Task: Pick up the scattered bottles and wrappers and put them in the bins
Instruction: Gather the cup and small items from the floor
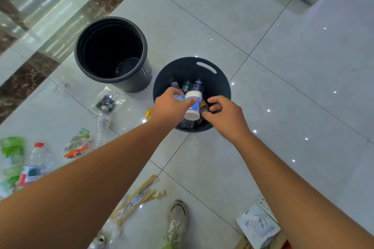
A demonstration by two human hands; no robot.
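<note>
1. The left hand (pixel 172 107) is over the round bin (pixel 220 81), and its fingers are closed around a white bottle (pixel 193 105) with a blue label, held at the middle of its body.
2. The right hand (pixel 226 115) is also over this bin. Its fingers are curled around a dark bottle (pixel 203 107), but how firm the hold is I cannot tell.
3. The white bottle looks like light, stiff plastic, so I judge a grip around the body is safe. Its smooth wall may be a little slippery.
4. The clear bottles (pixel 102 123) on the floor (pixel 283 87) look thin and soft; taking them near the cap seems better.
5. The wrappers (pixel 78 145) are flat and light, so they need a pinch at the edge.
6. The floor is glossy pale tile, with reflections of lamps. A tall black bin (pixel 145 46) stands just beside the round one.
</note>
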